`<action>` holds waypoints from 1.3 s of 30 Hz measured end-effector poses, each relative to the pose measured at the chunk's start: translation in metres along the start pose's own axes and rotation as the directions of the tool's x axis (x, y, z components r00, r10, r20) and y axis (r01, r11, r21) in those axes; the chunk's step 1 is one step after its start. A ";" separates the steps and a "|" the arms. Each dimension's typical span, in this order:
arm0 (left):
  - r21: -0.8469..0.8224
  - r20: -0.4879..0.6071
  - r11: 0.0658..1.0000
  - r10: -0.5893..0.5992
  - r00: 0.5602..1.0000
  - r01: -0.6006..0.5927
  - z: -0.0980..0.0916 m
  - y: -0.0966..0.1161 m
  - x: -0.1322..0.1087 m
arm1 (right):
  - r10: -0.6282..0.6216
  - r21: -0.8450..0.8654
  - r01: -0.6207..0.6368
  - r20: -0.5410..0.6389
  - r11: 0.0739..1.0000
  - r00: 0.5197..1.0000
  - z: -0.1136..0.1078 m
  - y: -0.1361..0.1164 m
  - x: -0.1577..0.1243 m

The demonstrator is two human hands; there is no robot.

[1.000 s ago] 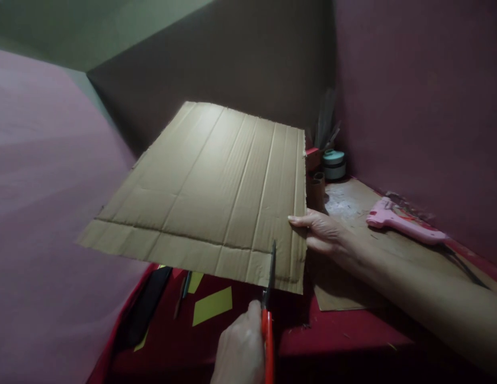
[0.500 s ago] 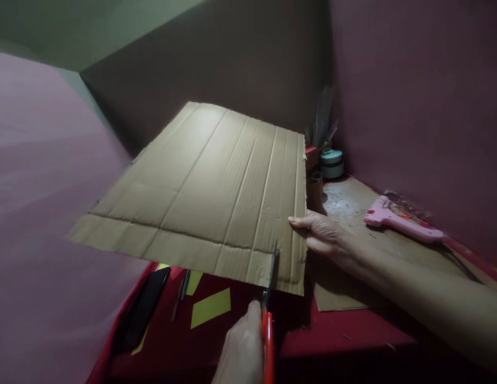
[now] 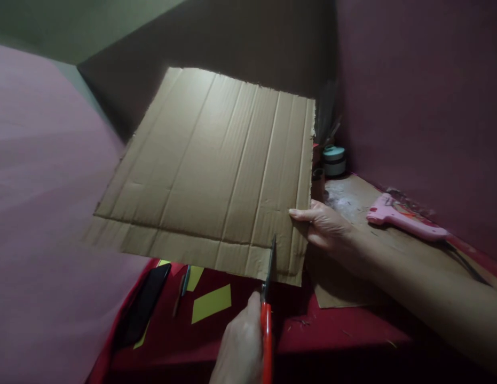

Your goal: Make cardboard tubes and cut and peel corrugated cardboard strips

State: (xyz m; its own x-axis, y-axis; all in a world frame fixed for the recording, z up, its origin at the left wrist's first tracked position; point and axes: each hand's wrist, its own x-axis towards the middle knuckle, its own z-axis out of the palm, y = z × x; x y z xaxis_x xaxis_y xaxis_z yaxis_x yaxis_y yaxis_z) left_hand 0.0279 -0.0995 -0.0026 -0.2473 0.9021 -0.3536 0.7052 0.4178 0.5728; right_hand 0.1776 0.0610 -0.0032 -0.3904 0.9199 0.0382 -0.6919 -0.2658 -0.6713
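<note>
A large sheet of corrugated cardboard (image 3: 208,176) is held in the air, its far edge tilted upward. My right hand (image 3: 326,226) comes in from the right and pinches the sheet's right edge, thumb on top. My left hand (image 3: 238,349) at the bottom centre grips red-handled scissors (image 3: 266,320). Their dark blades stand in a cut at the sheet's near edge, a little left of its right side.
A pink glue gun (image 3: 404,224) lies on a flat cardboard piece (image 3: 352,288) at the right. A teal-lidded tub (image 3: 333,160) stands in the back corner. Under the sheet, a black phone (image 3: 146,304), a pen (image 3: 185,280) and yellow paper scraps (image 3: 211,303) lie on the red table (image 3: 332,330). Pink and maroon walls enclose it.
The cardboard's far edge has tipped upward and the sheet now stands steeper. The scissor blades sit slightly deeper in the cut. My right hand keeps its grip.
</note>
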 end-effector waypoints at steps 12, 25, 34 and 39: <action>-0.252 -0.055 0.962 -0.120 0.991 0.102 0.007 0.005 0.006 | 0.068 0.031 -0.068 0.005 0.997 0.998 -0.002 0.003 -0.001; 0.618 -0.057 0.786 0.093 0.994 -0.039 0.004 0.014 0.015 | 0.065 0.037 -0.065 0.003 0.997 0.998 -0.005 0.002 -0.001; 0.680 -0.094 0.728 0.203 0.975 -0.086 0.011 0.002 0.019 | 0.065 0.001 -0.065 -0.043 0.998 0.997 -0.004 0.002 0.000; 0.649 -0.122 0.748 0.283 0.951 -0.139 0.021 -0.011 0.028 | 0.056 -0.009 -0.057 -0.061 0.998 0.997 -0.002 0.000 0.002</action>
State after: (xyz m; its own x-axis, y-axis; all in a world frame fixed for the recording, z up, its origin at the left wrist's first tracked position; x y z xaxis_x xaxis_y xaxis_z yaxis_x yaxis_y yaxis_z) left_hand 0.0272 -0.0806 -0.0341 -0.1170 0.9896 -0.0839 0.9931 0.1172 -0.0030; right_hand 0.1781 0.0637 -0.0050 -0.3914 0.9191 -0.0447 -0.6628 -0.3153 -0.6792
